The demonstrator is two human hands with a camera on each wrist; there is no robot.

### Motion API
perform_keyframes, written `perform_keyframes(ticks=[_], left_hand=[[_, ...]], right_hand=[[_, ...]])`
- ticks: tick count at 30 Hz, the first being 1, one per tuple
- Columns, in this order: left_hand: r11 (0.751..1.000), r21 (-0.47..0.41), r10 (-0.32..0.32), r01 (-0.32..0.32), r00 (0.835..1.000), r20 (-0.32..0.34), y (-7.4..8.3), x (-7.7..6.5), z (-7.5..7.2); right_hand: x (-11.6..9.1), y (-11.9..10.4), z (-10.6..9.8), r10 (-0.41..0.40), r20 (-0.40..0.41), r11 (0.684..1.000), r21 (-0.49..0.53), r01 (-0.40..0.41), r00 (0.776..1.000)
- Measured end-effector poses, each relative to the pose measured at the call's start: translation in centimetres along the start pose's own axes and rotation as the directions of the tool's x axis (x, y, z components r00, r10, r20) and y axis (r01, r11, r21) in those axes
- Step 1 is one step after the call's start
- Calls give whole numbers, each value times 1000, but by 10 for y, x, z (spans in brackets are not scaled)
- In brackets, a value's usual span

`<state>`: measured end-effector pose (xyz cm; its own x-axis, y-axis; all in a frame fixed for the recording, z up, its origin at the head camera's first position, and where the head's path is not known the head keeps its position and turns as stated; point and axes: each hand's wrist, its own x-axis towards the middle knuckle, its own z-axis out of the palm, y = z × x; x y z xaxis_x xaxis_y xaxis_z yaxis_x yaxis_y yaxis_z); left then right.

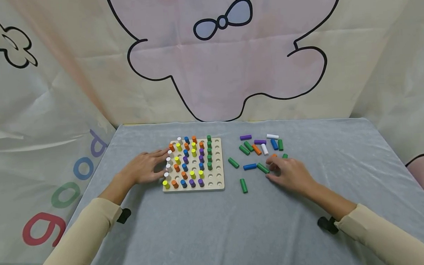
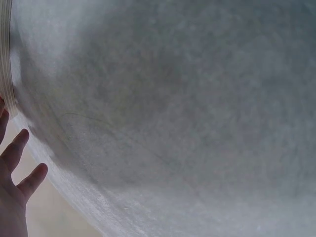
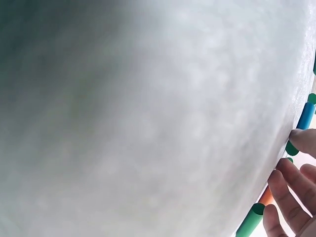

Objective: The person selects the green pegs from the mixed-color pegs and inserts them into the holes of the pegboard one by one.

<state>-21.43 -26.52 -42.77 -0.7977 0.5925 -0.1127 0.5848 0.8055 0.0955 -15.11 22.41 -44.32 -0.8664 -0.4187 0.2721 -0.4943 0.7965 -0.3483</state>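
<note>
A cream pegboard (image 1: pixel 218 163) lies on the table with rows of white, yellow, orange, blue, purple and green pegs standing in its holes. My left hand (image 1: pixel 146 167) rests at the board's left edge, fingers stretched toward it. In the left wrist view that hand (image 2: pixel 15 182) shows spread fingers beside the board's side (image 2: pixel 5 54). To the right, my right hand (image 1: pixel 290 173) hovers at a loose green peg (image 1: pixel 263 168), thumb and index on either side with a gap. The right wrist view shows the right hand (image 3: pixel 296 192) near the same green peg (image 3: pixel 292 148).
Loose pegs lie scattered right of the board: a blue peg (image 1: pixel 250 167), a green peg (image 1: pixel 243 185), another green peg (image 1: pixel 233 163), a purple peg (image 1: pixel 245 137) and a white peg (image 1: pixel 272 136) among several. Grey cloth (image 1: pixel 201 234) covers the table; a printed curtain (image 1: pixel 227 69) hangs behind.
</note>
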Motion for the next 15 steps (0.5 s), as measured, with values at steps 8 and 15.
perform_keyframes(ticks=[8,15], left_hand=[[1000,6,0,0,1000,-11,0,0,1],[1000,11,4,-4,1000,-13,-1,0,1]], right_hand=[[3,-1,1,19,24,1000,-13,-19,1000],[8,-3,-4,40,22,999,-5,-40,999]])
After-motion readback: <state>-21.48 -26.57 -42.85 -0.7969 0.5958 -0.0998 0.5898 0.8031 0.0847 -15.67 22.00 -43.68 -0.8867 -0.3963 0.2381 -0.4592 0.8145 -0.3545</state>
